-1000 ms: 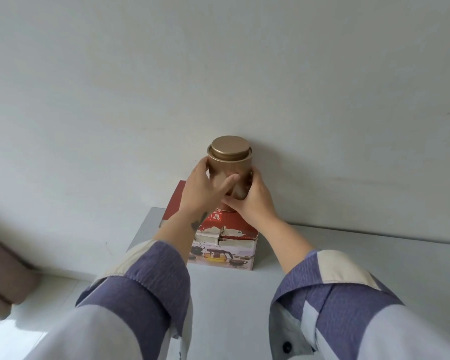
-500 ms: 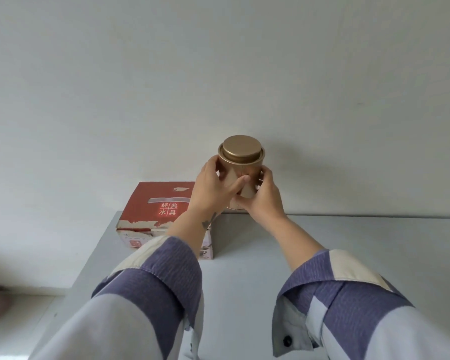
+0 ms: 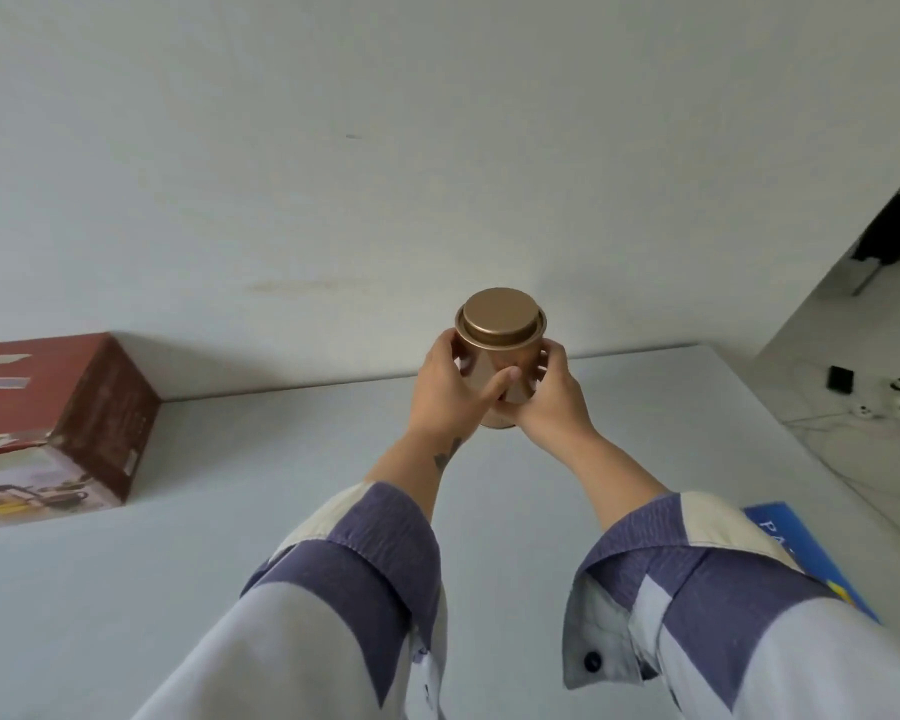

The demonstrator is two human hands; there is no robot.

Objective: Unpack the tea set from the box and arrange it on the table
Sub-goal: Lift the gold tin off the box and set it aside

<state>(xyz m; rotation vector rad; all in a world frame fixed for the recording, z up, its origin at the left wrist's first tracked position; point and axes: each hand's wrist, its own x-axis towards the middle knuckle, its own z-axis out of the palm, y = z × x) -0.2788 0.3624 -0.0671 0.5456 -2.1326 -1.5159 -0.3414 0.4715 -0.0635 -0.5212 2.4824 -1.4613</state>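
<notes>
A round gold tin with a flat lid is held upright above the far middle of the white table. My left hand grips its left side with the thumb across the front. My right hand grips its right side. The tin's lower body is hidden behind my fingers. The red tea set box stands closed at the table's far left, well apart from both hands.
A white wall runs behind the table. A blue flat item lies at the table's right edge under my right sleeve. On the floor to the right lie cables and small devices.
Both hands have carried the tin to the right, away from above the box. The box now lies far to the left in view.
</notes>
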